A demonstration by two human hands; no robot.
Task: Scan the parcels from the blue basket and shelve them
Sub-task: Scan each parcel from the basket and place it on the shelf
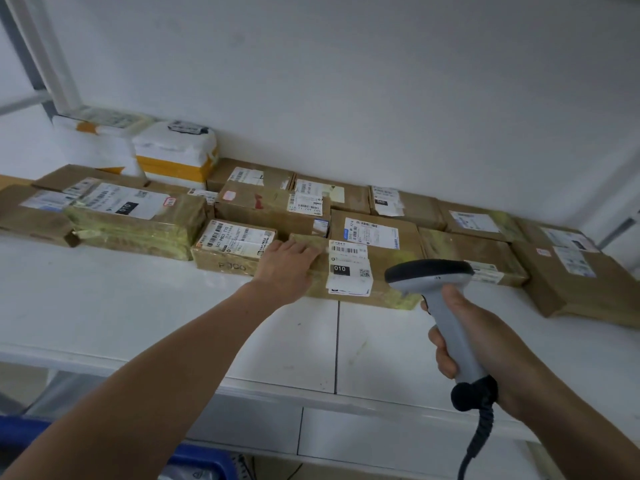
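Pressing down on the white shelf [138, 306], the left hand [289, 261] lies with its fingers fairly straight across the left end of the taped parcel [381, 296]. It is flat on top, not curled round it as far as I can see. That parcel sits at the front of the row, tight against the small box [232, 251] on its left, with its 010 label [349, 271] facing up. Over on the right, the right hand [485, 344] has a firm, full grip on the handle of the scanner [446, 306], whose head hovers just beside the label and points at the parcel. The blue basket [207, 459] peeks in at the bottom, below the shelf edge.

So where could this go wrong? The head looks very near the label and off to its right. If the beam catches the wrinkled tape or a neighbouring barcode, I'd expect a misread or the wrong parcel logged, and plenty of labels lie close by. A hard shove from the left hand could skew the small box or jam the parcel crooked against the row behind. Watch the coiled cable [481, 434] too: it hangs past the shelf edge, and a quick swing of the scanner could snag it there. Whether the scan has registered, I can't tell.
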